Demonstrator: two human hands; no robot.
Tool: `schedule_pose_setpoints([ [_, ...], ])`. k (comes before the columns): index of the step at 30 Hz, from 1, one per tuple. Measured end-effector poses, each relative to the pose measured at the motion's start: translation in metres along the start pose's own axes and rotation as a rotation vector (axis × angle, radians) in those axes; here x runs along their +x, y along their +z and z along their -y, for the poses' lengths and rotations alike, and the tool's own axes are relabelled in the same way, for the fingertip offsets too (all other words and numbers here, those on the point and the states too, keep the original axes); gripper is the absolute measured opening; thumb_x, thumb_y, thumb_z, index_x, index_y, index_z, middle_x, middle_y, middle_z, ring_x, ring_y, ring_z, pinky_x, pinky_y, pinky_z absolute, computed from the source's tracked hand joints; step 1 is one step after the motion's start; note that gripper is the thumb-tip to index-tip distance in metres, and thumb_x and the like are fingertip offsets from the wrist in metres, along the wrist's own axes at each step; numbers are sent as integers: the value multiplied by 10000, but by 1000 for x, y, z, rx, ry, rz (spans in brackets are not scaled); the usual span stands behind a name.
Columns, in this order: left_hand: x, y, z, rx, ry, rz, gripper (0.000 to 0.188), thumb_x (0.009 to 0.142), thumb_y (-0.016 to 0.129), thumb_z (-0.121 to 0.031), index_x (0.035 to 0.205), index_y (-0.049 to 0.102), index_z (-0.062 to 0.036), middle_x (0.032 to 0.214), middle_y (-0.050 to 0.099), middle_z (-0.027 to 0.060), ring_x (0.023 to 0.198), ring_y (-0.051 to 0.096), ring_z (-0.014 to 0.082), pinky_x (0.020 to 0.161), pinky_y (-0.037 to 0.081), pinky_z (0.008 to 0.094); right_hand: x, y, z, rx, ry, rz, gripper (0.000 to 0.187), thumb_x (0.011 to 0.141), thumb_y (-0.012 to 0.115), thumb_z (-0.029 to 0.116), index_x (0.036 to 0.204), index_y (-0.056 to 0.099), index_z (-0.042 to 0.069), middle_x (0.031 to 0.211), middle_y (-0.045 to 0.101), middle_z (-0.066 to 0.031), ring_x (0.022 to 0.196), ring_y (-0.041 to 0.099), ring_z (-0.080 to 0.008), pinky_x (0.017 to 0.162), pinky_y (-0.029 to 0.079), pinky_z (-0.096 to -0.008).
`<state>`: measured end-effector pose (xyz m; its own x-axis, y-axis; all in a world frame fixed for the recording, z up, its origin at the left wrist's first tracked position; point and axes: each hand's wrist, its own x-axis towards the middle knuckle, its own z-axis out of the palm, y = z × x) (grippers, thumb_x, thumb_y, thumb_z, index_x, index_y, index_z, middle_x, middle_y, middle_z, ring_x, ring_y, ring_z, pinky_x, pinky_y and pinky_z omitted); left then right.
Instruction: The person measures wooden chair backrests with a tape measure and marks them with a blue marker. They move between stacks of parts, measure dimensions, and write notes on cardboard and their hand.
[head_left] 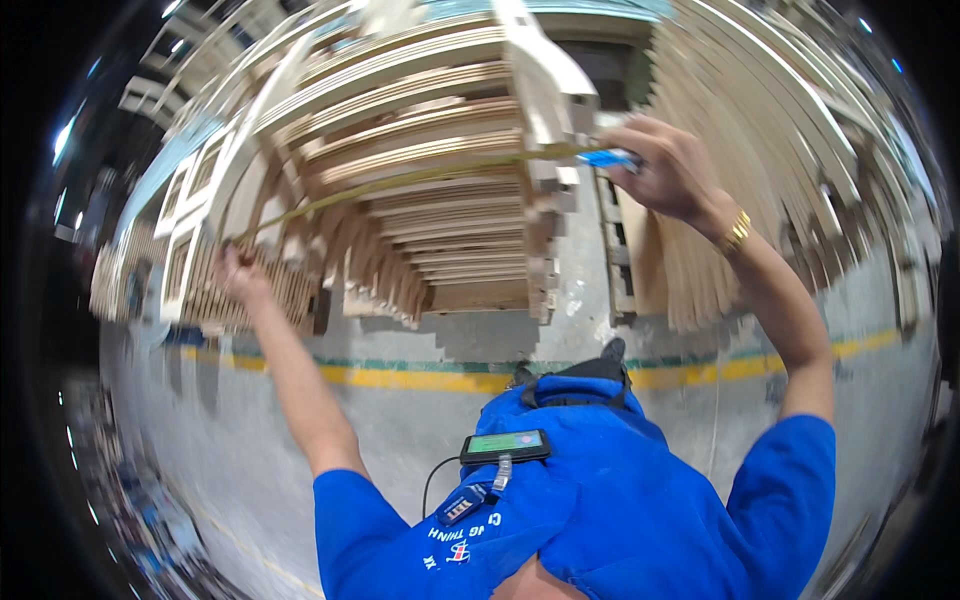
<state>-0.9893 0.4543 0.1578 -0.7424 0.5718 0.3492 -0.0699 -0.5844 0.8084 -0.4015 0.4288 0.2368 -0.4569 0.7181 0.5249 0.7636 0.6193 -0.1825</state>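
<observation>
A yellow tape measure blade (415,178) stretches across the front of a stack of pale wooden chair-like frames (440,235). My left hand (240,275) is closed at the blade's left end, beside the slatted wooden parts. Raised at the stack's right side, my right hand (665,165) grips the other end of the tape measure. A small blue-and-white piece (605,158) shows at those fingers; blur hides whether it is the tape's case or a separate thing. A gold-coloured band circles my right wrist.
Curved wooden parts (740,200) stand in a dense row to the right. More light frames (195,190) are stacked on the left. A yellow floor line (420,379) edged with green runs across the grey concrete near my feet. A cabled device (506,445) rests against my blue shirt.
</observation>
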Motion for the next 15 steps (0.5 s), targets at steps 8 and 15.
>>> schedule_pose_setpoints([
  [8,-4,16,0,-101,-60,-22,263,884,557,-11,1146,537,-29,767,616,101,612,597,181,540,526,254,-11,17,-19,-46,-83,-216,308,706,708,164,1002,662,95,927,630,-54,766,621,-222,641,507,-313],
  [15,-3,11,-1,14,-84,-28,319,902,527,-25,1220,524,-44,854,630,104,707,630,184,589,533,258,-16,34,-22,-104,-117,-320,339,667,757,219,981,669,125,920,615,-26,825,600,-171,625,516,-292],
])
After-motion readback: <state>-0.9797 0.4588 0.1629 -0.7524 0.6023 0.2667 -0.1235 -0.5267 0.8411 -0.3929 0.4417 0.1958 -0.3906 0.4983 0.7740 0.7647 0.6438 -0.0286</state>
